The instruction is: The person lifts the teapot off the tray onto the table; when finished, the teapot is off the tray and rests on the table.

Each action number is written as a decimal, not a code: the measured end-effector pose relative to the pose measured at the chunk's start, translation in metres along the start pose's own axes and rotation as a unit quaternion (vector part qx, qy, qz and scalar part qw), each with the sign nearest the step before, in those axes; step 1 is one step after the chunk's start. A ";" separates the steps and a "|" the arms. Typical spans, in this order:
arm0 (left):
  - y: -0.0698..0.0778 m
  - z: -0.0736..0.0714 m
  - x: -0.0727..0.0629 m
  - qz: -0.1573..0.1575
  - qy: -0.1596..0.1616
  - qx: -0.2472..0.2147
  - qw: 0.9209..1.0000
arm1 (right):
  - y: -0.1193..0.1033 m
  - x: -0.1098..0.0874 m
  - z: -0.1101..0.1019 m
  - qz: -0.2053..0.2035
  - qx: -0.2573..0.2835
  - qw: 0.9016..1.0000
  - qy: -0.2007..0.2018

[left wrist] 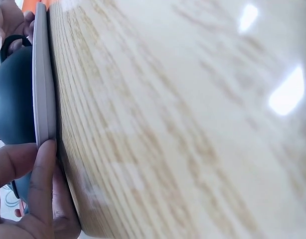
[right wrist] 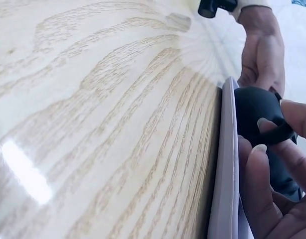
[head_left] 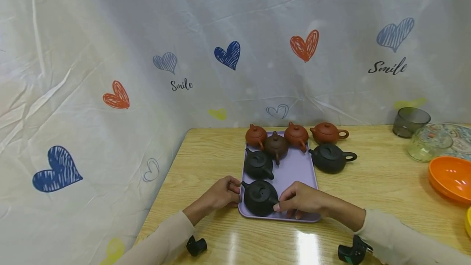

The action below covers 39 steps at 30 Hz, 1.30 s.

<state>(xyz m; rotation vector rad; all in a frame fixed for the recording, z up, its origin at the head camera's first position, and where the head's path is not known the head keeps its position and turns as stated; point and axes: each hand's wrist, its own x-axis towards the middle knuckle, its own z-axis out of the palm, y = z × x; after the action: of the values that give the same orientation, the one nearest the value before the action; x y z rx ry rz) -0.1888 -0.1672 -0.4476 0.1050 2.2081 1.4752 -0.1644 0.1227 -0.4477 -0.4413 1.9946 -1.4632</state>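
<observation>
a front teapot (head_left: 259, 199), matte black, squat and round-bellied with a flattened lid, stands upright in the near left corner of a smooth lilac tray (head_left: 294, 169), its spout towards the left rim. the right hand (head_left: 301, 199) pinches its loop handle between thumb and finger; the left hand (head_left: 224, 191) pinches the tray's rim beside the spout. just behind sits a second black teapot (head_left: 257, 165); at the far end, a dark brown teapot (head_left: 276, 146) between two terracotta teapots (head_left: 296, 135). right of the tray, on the glossy wood-grain bench (head_left: 202, 154), are a third black teapot (head_left: 328, 158) and another terracotta one (head_left: 325, 133). well apart stand a smoky glass (head_left: 408, 122), a greenish glass (head_left: 427, 148) and a shiny orange bowl (head_left: 454, 177).
</observation>
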 end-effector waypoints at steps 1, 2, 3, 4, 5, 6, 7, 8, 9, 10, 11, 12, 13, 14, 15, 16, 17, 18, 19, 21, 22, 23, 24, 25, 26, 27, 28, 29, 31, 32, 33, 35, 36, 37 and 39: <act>0.000 0.000 0.000 0.001 0.000 0.000 1.000 | 0.000 0.000 0.000 0.001 0.001 1.000 0.000; -0.001 0.000 0.000 0.001 0.000 -0.001 1.000 | 0.000 0.000 0.000 0.002 0.002 1.000 0.000; -0.001 0.000 0.000 0.001 0.000 -0.001 1.000 | 0.000 0.000 0.000 0.003 0.004 1.000 0.001; -0.001 0.000 0.000 0.002 0.000 0.000 1.000 | 0.000 0.000 0.001 0.003 0.004 1.000 0.002; -0.001 0.000 0.000 0.002 0.000 0.000 1.000 | 0.000 0.000 0.001 0.004 0.005 1.000 0.003; -0.001 0.000 0.000 0.002 0.000 0.002 1.000 | 0.000 0.000 0.001 0.004 0.006 1.000 0.004; -0.001 -0.001 0.000 0.003 0.000 0.003 1.000 | 0.000 0.000 0.002 0.004 0.007 1.000 0.006; -0.001 -0.001 0.000 0.003 -0.001 0.004 1.000 | -0.001 0.000 0.002 0.004 0.008 1.000 0.008; -0.001 -0.001 0.000 0.003 -0.001 0.005 1.000 | -0.001 0.000 0.002 0.003 0.008 1.000 0.011; -0.001 -0.001 0.000 0.004 -0.001 0.006 1.000 | -0.001 0.000 0.003 0.001 0.006 1.000 0.015; -0.001 -0.001 0.000 0.003 -0.001 0.006 1.000 | -0.002 0.000 0.003 0.000 0.007 1.000 0.019; -0.001 -0.001 0.000 0.003 -0.001 0.005 1.000 | -0.002 0.000 0.003 -0.001 0.006 1.000 0.023; -0.001 -0.001 0.000 0.004 -0.001 0.005 1.000 | -0.003 -0.001 0.003 -0.001 0.007 1.000 0.028; -0.001 -0.001 0.000 0.003 -0.001 0.003 1.000 | -0.003 -0.001 0.003 -0.002 0.007 0.999 0.033; -0.001 -0.001 0.000 0.003 -0.001 0.002 1.000 | -0.003 -0.001 0.003 -0.003 0.008 0.999 0.037; -0.001 -0.001 0.000 0.003 -0.001 0.002 1.000 | -0.004 -0.001 0.003 -0.004 0.009 0.999 0.041; -0.001 -0.001 0.000 0.003 -0.001 0.001 1.000 | -0.004 -0.001 0.002 -0.004 0.012 0.999 0.044; -0.001 -0.001 0.000 0.004 -0.001 0.001 1.000 | -0.005 -0.002 0.002 -0.004 0.015 0.999 0.047; -0.001 -0.001 0.000 0.003 -0.002 0.001 1.000 | -0.005 -0.002 0.002 -0.003 0.018 0.999 0.049; -0.001 0.000 0.000 0.003 -0.001 0.003 1.000 | -0.006 -0.002 0.001 -0.002 0.024 0.998 0.054; -0.001 -0.001 0.000 0.002 -0.001 0.004 1.000 | -0.006 -0.002 0.000 -0.002 0.025 0.998 0.056; -0.001 -0.001 0.000 0.001 -0.001 0.005 1.000 | -0.006 -0.001 0.000 -0.001 0.028 0.998 0.057; -0.001 -0.001 0.000 0.001 0.000 0.006 1.000 | -0.006 -0.001 -0.001 0.000 0.028 0.998 0.058; 0.000 0.000 0.000 0.000 0.001 0.008 1.000 | -0.006 -0.001 -0.001 -0.001 0.029 0.998 0.059; 0.000 0.000 0.000 0.000 0.001 0.010 1.000 | -0.006 -0.002 -0.002 -0.001 0.029 0.998 0.059; 0.000 0.000 -0.001 -0.001 0.002 0.011 1.000 | -0.006 -0.002 -0.002 -0.002 0.029 0.998 0.059; 0.000 0.000 -0.001 -0.001 0.002 0.012 1.000 | -0.005 -0.002 -0.003 -0.001 0.029 0.998 0.058; 0.000 0.000 -0.001 -0.002 0.003 0.013 1.000 | -0.005 -0.002 -0.004 0.001 0.032 0.998 0.057; 0.000 0.000 -0.001 -0.004 0.003 0.013 1.000 | -0.005 -0.002 -0.005 0.000 0.036 0.998 0.053; 0.000 0.000 -0.001 -0.004 0.002 0.013 1.000 | -0.005 -0.002 -0.006 0.002 0.040 0.998 0.051; 0.000 0.000 0.000 -0.004 0.002 0.012 1.000 | -0.004 -0.002 -0.007 0.002 0.044 0.998 0.049; -0.001 0.000 0.000 -0.005 0.000 0.011 1.000 | -0.004 -0.002 -0.009 0.002 0.052 0.998 0.043; -0.001 -0.001 0.000 -0.005 -0.001 0.010 1.000 | -0.004 -0.003 -0.010 0.003 0.056 0.998 0.041; -0.001 -0.001 0.000 -0.004 -0.002 0.008 1.000 | -0.004 -0.003 -0.012 0.004 0.061 0.997 0.039; -0.001 -0.001 0.001 -0.004 -0.005 0.006 1.000 | -0.004 -0.005 -0.015 0.002 0.067 0.997 0.035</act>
<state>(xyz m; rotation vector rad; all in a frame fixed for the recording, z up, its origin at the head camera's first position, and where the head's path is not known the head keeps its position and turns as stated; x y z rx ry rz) -0.1895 -0.1685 -0.4488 0.1058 2.2071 1.4546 -0.1707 0.1350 -0.4400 -0.3326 1.9346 -1.6177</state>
